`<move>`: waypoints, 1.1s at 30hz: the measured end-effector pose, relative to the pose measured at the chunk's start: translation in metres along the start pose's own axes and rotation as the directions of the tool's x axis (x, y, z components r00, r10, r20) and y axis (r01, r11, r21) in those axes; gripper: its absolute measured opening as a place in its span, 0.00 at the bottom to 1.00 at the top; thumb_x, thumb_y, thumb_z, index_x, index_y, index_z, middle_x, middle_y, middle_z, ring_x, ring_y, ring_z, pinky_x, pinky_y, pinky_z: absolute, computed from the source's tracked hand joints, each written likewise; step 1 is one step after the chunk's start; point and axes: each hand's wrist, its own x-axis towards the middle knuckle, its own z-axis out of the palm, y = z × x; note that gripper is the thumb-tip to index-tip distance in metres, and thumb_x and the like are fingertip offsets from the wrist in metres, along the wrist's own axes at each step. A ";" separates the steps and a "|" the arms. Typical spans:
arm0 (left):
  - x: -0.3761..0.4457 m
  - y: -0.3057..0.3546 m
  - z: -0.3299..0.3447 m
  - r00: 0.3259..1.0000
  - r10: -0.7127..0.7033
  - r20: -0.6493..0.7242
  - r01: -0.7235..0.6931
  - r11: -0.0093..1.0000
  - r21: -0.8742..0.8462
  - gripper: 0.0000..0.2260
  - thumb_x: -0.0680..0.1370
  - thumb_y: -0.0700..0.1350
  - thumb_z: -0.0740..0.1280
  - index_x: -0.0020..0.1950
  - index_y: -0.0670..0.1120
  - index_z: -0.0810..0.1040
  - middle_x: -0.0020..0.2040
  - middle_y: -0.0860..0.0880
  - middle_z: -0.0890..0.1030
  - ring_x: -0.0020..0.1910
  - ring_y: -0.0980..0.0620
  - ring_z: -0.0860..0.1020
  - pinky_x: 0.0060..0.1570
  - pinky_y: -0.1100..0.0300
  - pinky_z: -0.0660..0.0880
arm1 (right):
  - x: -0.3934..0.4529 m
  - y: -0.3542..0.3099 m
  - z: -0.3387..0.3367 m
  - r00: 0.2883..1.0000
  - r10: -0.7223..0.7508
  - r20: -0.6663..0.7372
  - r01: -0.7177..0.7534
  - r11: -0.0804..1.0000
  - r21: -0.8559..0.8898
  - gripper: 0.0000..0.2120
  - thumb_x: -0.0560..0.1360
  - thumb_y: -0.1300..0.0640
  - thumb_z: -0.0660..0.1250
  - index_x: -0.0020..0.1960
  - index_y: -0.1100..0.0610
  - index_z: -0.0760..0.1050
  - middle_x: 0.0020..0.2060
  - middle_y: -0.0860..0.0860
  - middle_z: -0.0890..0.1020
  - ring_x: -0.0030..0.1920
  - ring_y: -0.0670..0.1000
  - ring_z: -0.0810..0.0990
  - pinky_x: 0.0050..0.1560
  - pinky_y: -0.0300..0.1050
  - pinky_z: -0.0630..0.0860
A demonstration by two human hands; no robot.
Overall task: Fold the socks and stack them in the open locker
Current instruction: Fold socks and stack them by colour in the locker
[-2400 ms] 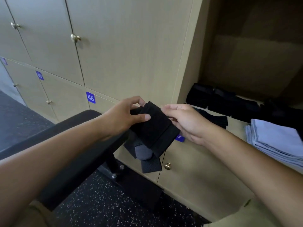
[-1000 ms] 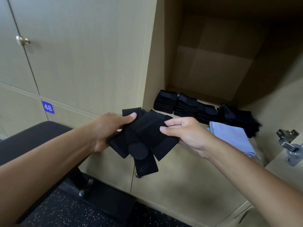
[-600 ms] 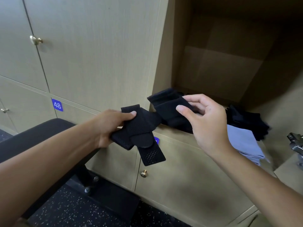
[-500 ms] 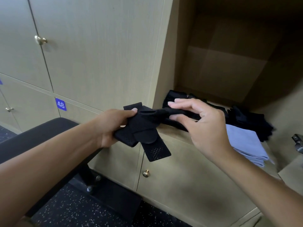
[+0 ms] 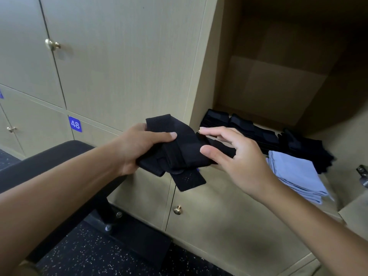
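Note:
I hold a bunch of black socks [image 5: 179,152] in front of the open locker [image 5: 278,80]. My left hand [image 5: 139,148] grips the bunch from the left, thumb on top. My right hand [image 5: 235,154] pinches the folded end of one sock between thumb and fingers at the locker's lower left corner. One sock end [image 5: 189,182] hangs below the bunch. Inside the locker, folded black socks [image 5: 245,128] stand in a row along the shelf, with a looser black pile [image 5: 306,150] to their right.
A stack of folded light blue cloths [image 5: 296,176] lies at the shelf's front right. Closed locker doors with brass knobs [image 5: 52,44] fill the wall on the left. A black padded bench [image 5: 49,164] stands below my left arm. A metal hinge [image 5: 363,176] shows at the right edge.
My right hand lifted one sock up toward the locker, then brought it back down onto the bunch in my left hand. The view has shifted slightly left.

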 end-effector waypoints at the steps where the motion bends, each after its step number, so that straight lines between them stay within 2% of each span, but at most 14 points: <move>1: -0.001 0.000 0.000 1.000 0.008 0.025 -0.009 0.999 0.038 0.13 0.78 0.40 0.72 0.62 0.40 0.81 0.55 0.40 0.86 0.53 0.42 0.85 0.56 0.43 0.81 | 0.000 0.002 0.001 0.999 0.030 0.010 -0.030 1.000 0.002 0.15 0.76 0.45 0.72 0.62 0.39 0.79 0.59 0.34 0.79 0.64 0.35 0.74 0.64 0.32 0.69; 4: -0.002 -0.002 0.003 0.996 0.022 0.092 -0.031 0.994 0.105 0.12 0.77 0.39 0.72 0.61 0.41 0.82 0.55 0.41 0.86 0.55 0.41 0.85 0.57 0.44 0.81 | 0.001 0.005 0.007 0.994 0.063 0.093 -0.061 0.998 -0.028 0.14 0.77 0.49 0.72 0.62 0.43 0.80 0.57 0.36 0.81 0.63 0.37 0.76 0.66 0.40 0.72; 8: -0.001 -0.007 0.010 0.994 0.018 0.107 -0.029 0.995 0.098 0.11 0.77 0.39 0.72 0.59 0.42 0.84 0.54 0.40 0.86 0.55 0.39 0.85 0.58 0.43 0.80 | 0.004 0.004 0.011 0.982 0.090 0.167 -0.077 0.994 -0.084 0.14 0.77 0.52 0.72 0.61 0.46 0.78 0.54 0.40 0.77 0.57 0.39 0.75 0.61 0.33 0.71; 12: -0.002 -0.010 0.019 0.991 -0.001 0.133 -0.007 0.998 0.062 0.10 0.78 0.39 0.71 0.59 0.41 0.84 0.54 0.40 0.86 0.54 0.40 0.85 0.56 0.46 0.81 | 0.005 0.003 0.007 0.968 0.145 0.206 -0.133 0.988 -0.073 0.09 0.77 0.53 0.72 0.56 0.46 0.77 0.46 0.43 0.75 0.47 0.42 0.72 0.51 0.35 0.70; 15: -0.001 -0.013 0.029 0.994 -0.008 0.109 0.004 0.999 0.036 0.08 0.79 0.39 0.69 0.57 0.42 0.84 0.52 0.40 0.87 0.52 0.40 0.86 0.52 0.48 0.81 | 0.004 0.006 0.003 0.963 0.162 0.215 -0.146 0.985 -0.088 0.08 0.78 0.55 0.71 0.57 0.49 0.78 0.47 0.47 0.75 0.46 0.41 0.72 0.48 0.32 0.69; 17: 0.002 -0.013 0.032 0.998 0.007 0.070 -0.009 1.000 0.020 0.08 0.80 0.39 0.69 0.57 0.42 0.85 0.52 0.40 0.87 0.51 0.40 0.86 0.53 0.46 0.81 | 0.006 0.007 0.000 0.960 0.174 0.219 -0.156 0.983 -0.095 0.07 0.79 0.56 0.70 0.57 0.49 0.79 0.46 0.45 0.75 0.46 0.40 0.73 0.48 0.31 0.68; 21: 0.006 -0.011 0.037 0.997 0.082 -0.008 -0.081 0.995 0.057 0.06 0.80 0.38 0.69 0.55 0.43 0.84 0.49 0.42 0.87 0.48 0.43 0.86 0.49 0.50 0.81 | 0.007 0.020 -0.021 0.930 0.272 0.248 -0.274 0.961 -0.026 0.04 0.80 0.58 0.70 0.53 0.49 0.80 0.39 0.42 0.76 0.37 0.38 0.74 0.42 0.27 0.68; 22: 0.007 -0.010 0.038 0.995 0.101 -0.026 -0.099 0.992 0.083 0.06 0.80 0.38 0.70 0.54 0.44 0.84 0.48 0.43 0.88 0.48 0.43 0.87 0.48 0.51 0.81 | 0.006 0.024 -0.027 0.917 0.320 0.240 -0.330 0.944 0.004 0.04 0.79 0.57 0.70 0.52 0.49 0.80 0.40 0.42 0.77 0.38 0.39 0.75 0.43 0.28 0.69; 24: 0.007 -0.008 0.039 0.992 0.116 -0.042 -0.110 0.988 0.109 0.05 0.79 0.38 0.70 0.54 0.44 0.84 0.47 0.44 0.88 0.46 0.44 0.87 0.44 0.53 0.82 | 0.005 0.037 -0.041 0.887 0.415 0.201 -0.439 0.894 0.093 0.04 0.79 0.57 0.71 0.53 0.51 0.82 0.46 0.45 0.83 0.46 0.43 0.82 0.52 0.34 0.75; 27: 0.007 -0.008 0.041 0.990 0.135 -0.042 -0.127 0.979 0.158 0.05 0.79 0.39 0.70 0.53 0.45 0.84 0.45 0.46 0.88 0.45 0.47 0.87 0.42 0.55 0.80 | 0.011 0.059 -0.064 0.827 0.551 0.112 -0.560 0.790 0.248 0.11 0.77 0.57 0.73 0.59 0.57 0.81 0.54 0.54 0.86 0.55 0.52 0.84 0.59 0.45 0.76; 30: 0.005 -0.007 0.044 0.989 0.145 -0.026 -0.139 0.974 0.177 0.05 0.80 0.39 0.70 0.53 0.46 0.84 0.45 0.47 0.88 0.42 0.49 0.87 0.36 0.58 0.81 | 0.025 0.079 -0.086 0.764 0.646 0.009 -0.601 0.706 0.375 0.17 0.73 0.58 0.77 0.60 0.58 0.80 0.57 0.55 0.85 0.61 0.55 0.82 0.68 0.53 0.74; 33: 0.004 -0.007 0.045 0.989 0.147 -0.018 -0.142 0.973 0.181 0.05 0.80 0.39 0.70 0.53 0.45 0.84 0.45 0.46 0.88 0.43 0.48 0.87 0.39 0.55 0.81 | 0.040 0.094 -0.106 0.710 0.697 -0.100 -0.590 0.667 0.456 0.13 0.73 0.65 0.75 0.54 0.53 0.78 0.59 0.55 0.82 0.63 0.56 0.80 0.69 0.55 0.74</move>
